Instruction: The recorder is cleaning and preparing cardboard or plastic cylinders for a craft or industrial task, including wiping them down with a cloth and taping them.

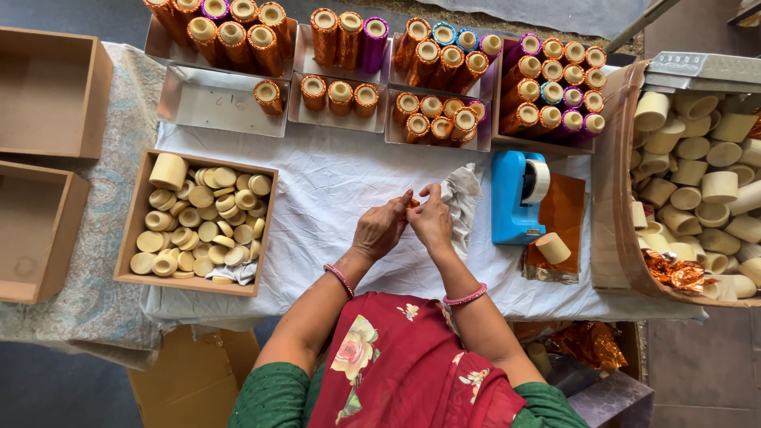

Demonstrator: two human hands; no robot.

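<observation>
Both hands pinch a small orange foil scrap point(413, 204) at mid-tabletop: left hand point(380, 230), right hand point(432, 222), fingertips together. Far-edge trays of foil-wrapped tubes point(444, 63) mostly full. Bare tubes point(697, 190) at right edge and discs point(202, 222) at left remain.

A brown cardboard box point(626, 198) of cream tubes is seen at the right. A tan cardboard box point(194, 380) is tucked under the table edge. Open white cartons point(214, 103) of foil-wrapped tubes are lined along the far side.
</observation>
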